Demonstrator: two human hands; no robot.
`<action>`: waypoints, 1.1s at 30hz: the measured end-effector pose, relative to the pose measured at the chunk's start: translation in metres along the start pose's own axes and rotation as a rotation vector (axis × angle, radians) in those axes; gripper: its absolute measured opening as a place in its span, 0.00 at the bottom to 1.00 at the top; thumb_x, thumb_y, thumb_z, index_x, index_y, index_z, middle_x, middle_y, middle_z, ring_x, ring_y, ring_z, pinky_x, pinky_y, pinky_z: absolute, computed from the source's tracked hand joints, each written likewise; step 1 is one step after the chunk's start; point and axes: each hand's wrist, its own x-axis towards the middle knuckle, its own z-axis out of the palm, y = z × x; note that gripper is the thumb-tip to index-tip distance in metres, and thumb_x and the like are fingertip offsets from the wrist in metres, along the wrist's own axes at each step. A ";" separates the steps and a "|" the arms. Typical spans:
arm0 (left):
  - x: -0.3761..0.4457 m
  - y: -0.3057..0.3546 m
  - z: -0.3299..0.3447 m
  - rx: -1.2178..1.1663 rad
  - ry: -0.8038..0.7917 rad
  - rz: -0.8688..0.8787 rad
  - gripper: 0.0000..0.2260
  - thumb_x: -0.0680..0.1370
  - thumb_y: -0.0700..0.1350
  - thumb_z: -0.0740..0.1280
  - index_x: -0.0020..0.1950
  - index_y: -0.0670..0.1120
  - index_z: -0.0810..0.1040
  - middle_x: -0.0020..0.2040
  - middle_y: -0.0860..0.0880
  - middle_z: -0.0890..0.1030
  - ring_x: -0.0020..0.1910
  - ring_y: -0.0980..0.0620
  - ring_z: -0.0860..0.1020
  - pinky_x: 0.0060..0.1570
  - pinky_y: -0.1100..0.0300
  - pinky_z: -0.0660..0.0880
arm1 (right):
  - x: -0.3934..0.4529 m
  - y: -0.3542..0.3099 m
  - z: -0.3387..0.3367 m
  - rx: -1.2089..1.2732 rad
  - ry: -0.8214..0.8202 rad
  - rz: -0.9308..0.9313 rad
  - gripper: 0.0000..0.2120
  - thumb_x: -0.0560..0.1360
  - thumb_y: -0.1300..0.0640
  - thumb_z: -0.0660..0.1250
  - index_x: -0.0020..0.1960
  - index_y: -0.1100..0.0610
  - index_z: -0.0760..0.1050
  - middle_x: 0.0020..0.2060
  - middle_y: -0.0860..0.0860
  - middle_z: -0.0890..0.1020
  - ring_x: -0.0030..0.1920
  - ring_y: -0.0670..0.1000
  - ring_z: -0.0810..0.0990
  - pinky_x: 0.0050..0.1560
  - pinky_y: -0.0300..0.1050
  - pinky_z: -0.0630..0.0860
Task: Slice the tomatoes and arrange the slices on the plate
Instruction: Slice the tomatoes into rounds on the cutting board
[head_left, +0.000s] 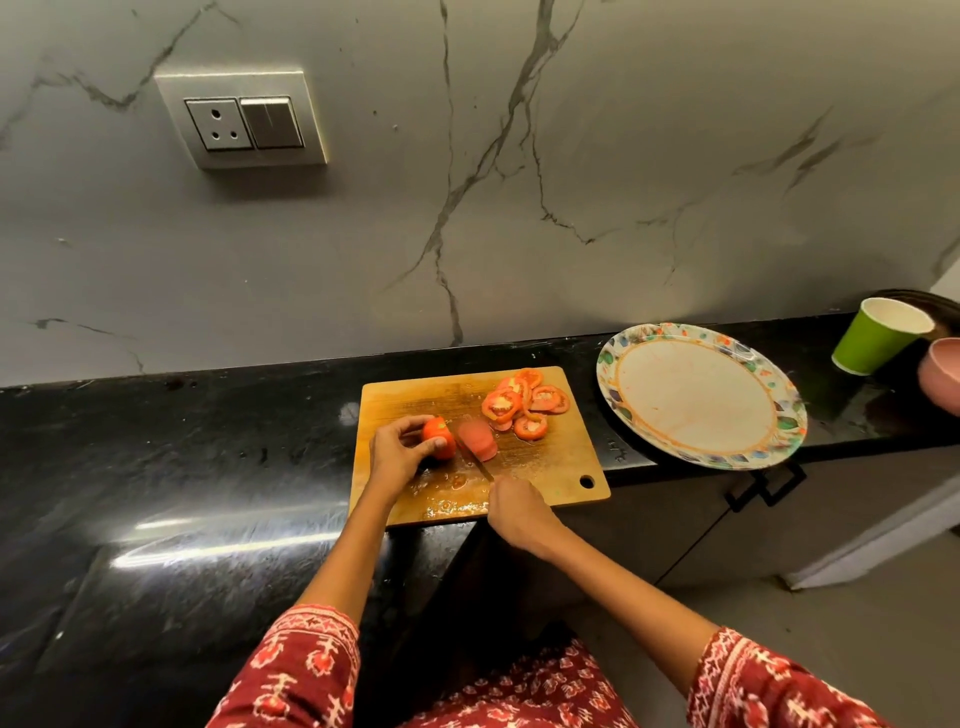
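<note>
Right hand: the right hand sits at the near edge of the board, fingers curled round the knife handle, which the fist hides; the forearm runs back toward the lower right.
Knife: the knife has its long axis running from the fist away and to the left, tip toward the wall; the blade stands in the gap between the two tomato pieces, though motion blur leaves its exact edge unclear.
Left hand: the left hand arches over the tomato from the left, fingertips and thumb gripping it, wrist bent, forearm coming from the lower middle.
Tomato: the uncut tomato part rests on the board with its cut face toward the blade.
Cut piece: a blurred red piece lies just right of the blade.
Cutting board: a wooden cutting board lies on the black counter, wet with juice, its hanging hole at the near right corner.
Slices: tomato slices overlap in a loose heap at the board's far right.
Plate: a floral-rimmed paper plate lies right of the board, apart from it.
Cup: a green paper cup stands beyond the plate.
</note>
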 end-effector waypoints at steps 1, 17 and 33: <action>-0.001 0.000 0.000 -0.010 -0.004 -0.001 0.18 0.68 0.36 0.74 0.56 0.41 0.78 0.57 0.44 0.79 0.55 0.50 0.76 0.54 0.59 0.73 | 0.001 -0.001 -0.003 0.025 0.031 -0.008 0.12 0.79 0.62 0.52 0.53 0.66 0.72 0.52 0.64 0.79 0.54 0.64 0.77 0.47 0.50 0.72; -0.007 0.005 0.004 -0.035 0.018 -0.018 0.19 0.65 0.36 0.75 0.56 0.39 0.79 0.57 0.43 0.79 0.57 0.49 0.75 0.53 0.60 0.73 | 0.001 -0.034 -0.013 0.017 0.090 -0.047 0.13 0.80 0.60 0.52 0.57 0.66 0.71 0.54 0.63 0.78 0.56 0.63 0.77 0.48 0.50 0.73; -0.002 0.006 0.005 0.002 0.052 -0.045 0.18 0.65 0.37 0.76 0.53 0.40 0.80 0.55 0.43 0.80 0.55 0.46 0.77 0.57 0.53 0.75 | 0.004 -0.041 -0.008 0.001 0.095 -0.013 0.13 0.81 0.61 0.51 0.60 0.65 0.68 0.55 0.62 0.77 0.56 0.62 0.76 0.44 0.46 0.67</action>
